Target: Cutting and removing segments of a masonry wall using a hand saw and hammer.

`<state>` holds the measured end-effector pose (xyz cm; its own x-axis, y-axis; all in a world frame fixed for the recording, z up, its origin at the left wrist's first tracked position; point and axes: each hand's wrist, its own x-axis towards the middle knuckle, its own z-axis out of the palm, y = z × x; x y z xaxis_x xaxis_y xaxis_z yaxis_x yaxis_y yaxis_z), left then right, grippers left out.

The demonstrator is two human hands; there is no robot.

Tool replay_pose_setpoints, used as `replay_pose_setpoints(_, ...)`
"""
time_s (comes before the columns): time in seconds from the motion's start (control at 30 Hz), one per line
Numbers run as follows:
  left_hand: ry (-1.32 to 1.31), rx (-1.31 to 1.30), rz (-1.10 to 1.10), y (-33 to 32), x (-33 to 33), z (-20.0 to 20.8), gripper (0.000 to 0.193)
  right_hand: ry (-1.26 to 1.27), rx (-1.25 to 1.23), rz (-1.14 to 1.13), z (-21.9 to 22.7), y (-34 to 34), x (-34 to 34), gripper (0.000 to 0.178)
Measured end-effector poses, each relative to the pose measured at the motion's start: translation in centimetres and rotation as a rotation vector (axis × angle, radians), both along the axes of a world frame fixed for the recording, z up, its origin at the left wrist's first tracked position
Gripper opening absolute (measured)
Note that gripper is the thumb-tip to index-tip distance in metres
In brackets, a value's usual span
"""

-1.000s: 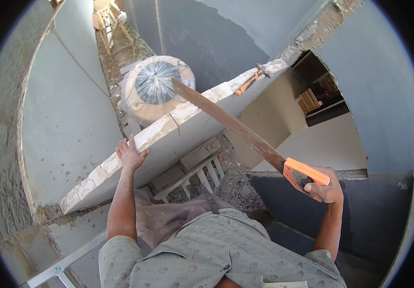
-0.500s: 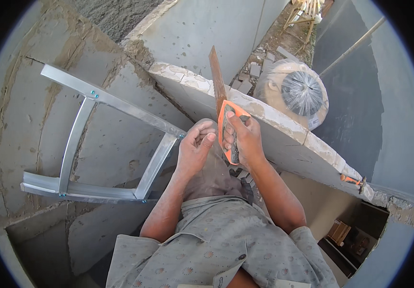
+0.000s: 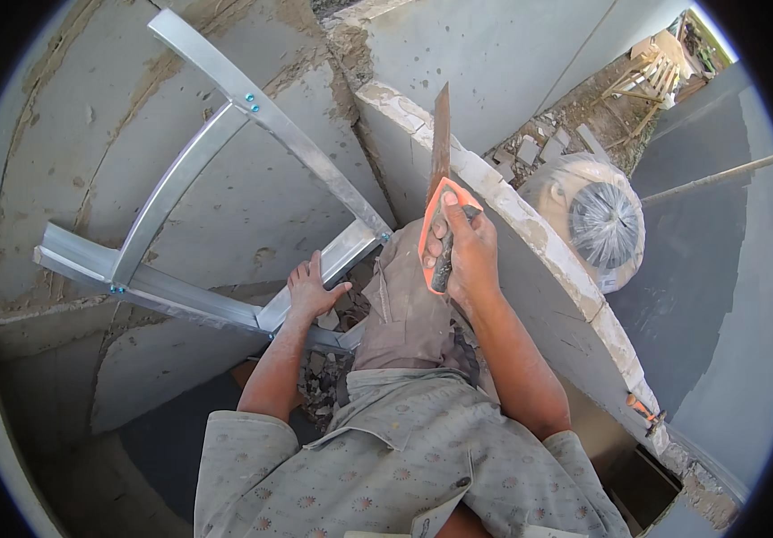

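Observation:
A hand saw with an orange and black handle (image 3: pixel 441 260) is in my right hand (image 3: pixel 471 255), its fingers wrapped round the grip. The rusty brown blade (image 3: pixel 441 134) points up and away from me, beside the broken top edge of a thin wall. My left hand (image 3: pixel 311 289) rests on the nearest crosspiece of a silver metal ladder (image 3: pixel 256 117), fingers stretched out and thumb apart. That ladder leans at my left against grey wall panels, with small bolts at its joints.
The wall's rough whitish edge (image 3: pixel 530 211) curves along my right. An orange-handled tool (image 3: pixel 643 411) lies on it. Beyond stands a round container wrapped in clear plastic (image 3: pixel 601 224). Rubble (image 3: pixel 539 143) and wooden pieces (image 3: pixel 651 76) lie farther off. A dark opening (image 3: pixel 642 484) is at lower right.
My left hand has moved down and left, away from beside the saw, onto the ladder. The saw stays in my right hand. The whole view has turned somewhat.

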<state>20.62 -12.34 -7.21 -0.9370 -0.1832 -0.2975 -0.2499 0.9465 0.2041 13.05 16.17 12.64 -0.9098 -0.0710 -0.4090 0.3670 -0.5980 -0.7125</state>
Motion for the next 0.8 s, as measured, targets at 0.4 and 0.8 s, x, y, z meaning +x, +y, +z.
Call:
replay_pose_setpoints(0.4, -0.018, 0.044, -0.044, 0.1, -1.8, 0.3, 0.096, 0.013, -0.005, -0.138, -0.5, -2.7, -1.6, 0.029)
replay_pose_setpoints(0.8, -0.008, 0.063, -0.041, -0.4, -2.0, -0.4, 0.096, 0.025, -0.037, -0.169, -3.4, -11.3, -5.3, 0.03)
